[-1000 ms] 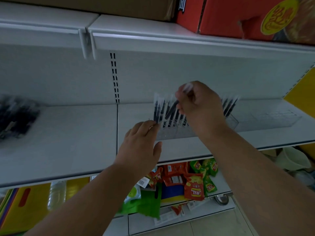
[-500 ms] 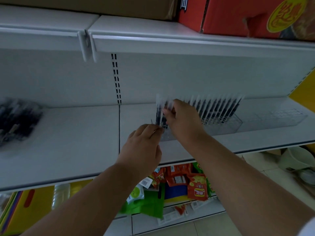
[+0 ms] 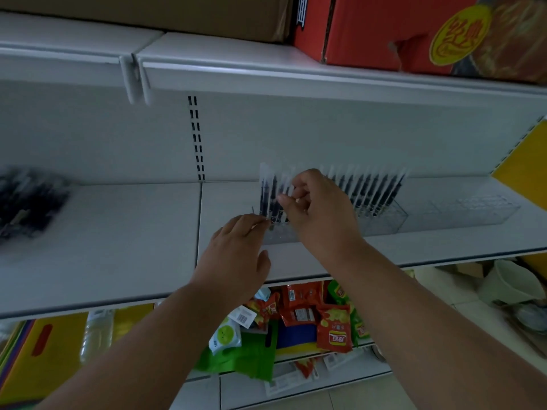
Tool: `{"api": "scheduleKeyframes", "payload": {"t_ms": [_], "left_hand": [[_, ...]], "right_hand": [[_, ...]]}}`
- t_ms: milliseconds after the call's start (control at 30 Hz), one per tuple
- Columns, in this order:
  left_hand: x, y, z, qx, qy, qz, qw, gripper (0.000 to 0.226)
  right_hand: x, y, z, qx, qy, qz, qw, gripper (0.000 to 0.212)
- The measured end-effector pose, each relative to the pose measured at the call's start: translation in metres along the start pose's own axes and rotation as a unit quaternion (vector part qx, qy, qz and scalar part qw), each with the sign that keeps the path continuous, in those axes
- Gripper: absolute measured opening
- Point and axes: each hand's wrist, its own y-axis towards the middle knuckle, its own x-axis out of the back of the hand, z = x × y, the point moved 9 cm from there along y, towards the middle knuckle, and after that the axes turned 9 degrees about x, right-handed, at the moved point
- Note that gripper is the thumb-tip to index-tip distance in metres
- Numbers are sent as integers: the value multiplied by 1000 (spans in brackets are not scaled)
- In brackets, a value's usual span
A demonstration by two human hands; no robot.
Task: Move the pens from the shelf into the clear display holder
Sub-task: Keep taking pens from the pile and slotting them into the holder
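Right hand (image 3: 321, 213) was up at the left end of the clear display holder (image 3: 384, 220), fingers loosely curled around the tops of the standing pens (image 3: 370, 190), though whether it pinched one I could not tell; left hand (image 3: 236, 255) sat just below-left, fingertips touching the holder's left front corner, fingers fairly straight. Holder stood on the white shelf (image 3: 118, 247) with a row of pens upright and leaning in it, a blurred dark pile of pens (image 3: 26, 202) lay far left on the same shelf. Red carton (image 3: 414, 31) sat on the shelf above, snack packets (image 3: 313, 315) below.
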Motion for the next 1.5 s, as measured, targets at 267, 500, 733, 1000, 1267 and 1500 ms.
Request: {"api": "scheduleKeyframes", "payload": {"t_ms": [267, 500, 733, 1000, 1267, 1500], "left_hand": [[15, -26, -4, 80, 16, -40, 996, 44], [33, -70, 15, 189, 58, -44, 979, 47], [77, -135, 69, 283, 107, -58, 951, 48], [151, -216, 164, 306, 151, -71, 937, 47], [221, -267, 260, 333, 145, -89, 927, 44], [221, -240, 322, 339, 98, -89, 931, 36]], "right_hand": [[-4, 2, 7, 76, 9, 71, 995, 17], [-19, -9, 44, 159, 85, 88, 980, 25], [-42, -16, 125, 212, 87, 150, 962, 35], [-93, -21, 253, 246, 59, 145, 957, 36], [-159, -18, 365, 246, 55, 161, 954, 35], [-213, 11, 375, 226, 25, 208, 951, 39]]}}
